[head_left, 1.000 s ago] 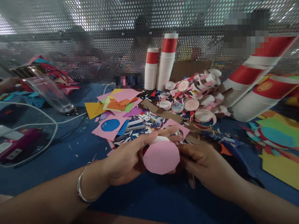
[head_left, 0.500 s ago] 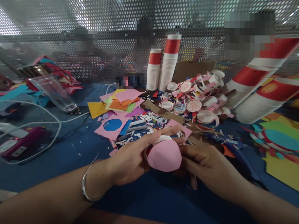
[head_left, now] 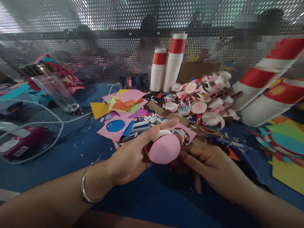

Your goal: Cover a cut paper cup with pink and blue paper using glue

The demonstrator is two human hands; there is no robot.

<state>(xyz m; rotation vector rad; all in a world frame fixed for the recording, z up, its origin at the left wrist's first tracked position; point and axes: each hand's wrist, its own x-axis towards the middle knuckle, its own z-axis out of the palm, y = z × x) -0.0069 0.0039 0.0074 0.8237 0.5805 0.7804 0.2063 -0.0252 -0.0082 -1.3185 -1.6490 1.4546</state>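
Observation:
My left hand [head_left: 133, 155] is wrapped around a cut-down paper cup [head_left: 161, 135], white with a bit of red at the side. A pink paper disc [head_left: 164, 149] covers the end facing me. At the disc's right edge, my right hand [head_left: 206, 161] has thumb and forefinger pressed together; whatever lies between them is hidden. A narrow pinkish strip [head_left: 197, 183] shows below the right fingers. Beyond the hands lies a pink sheet [head_left: 192, 133] with a round opening, partly covered by my left fingers.
Coloured paper sheets [head_left: 129, 96] and white scraps lie ahead. Cup stacks [head_left: 174, 63] stand at the back, others [head_left: 255, 101] lean at right. Cut cup pieces [head_left: 211, 103] are heaped between. A glass bottle [head_left: 58, 90], purple power strip [head_left: 26, 141] and white cable [head_left: 62, 126] are left.
The cup with the pink disc has moved slightly up and left with my left hand. My right fingers have shifted towards the disc's lower right edge. The pink sheet's opening shows more.

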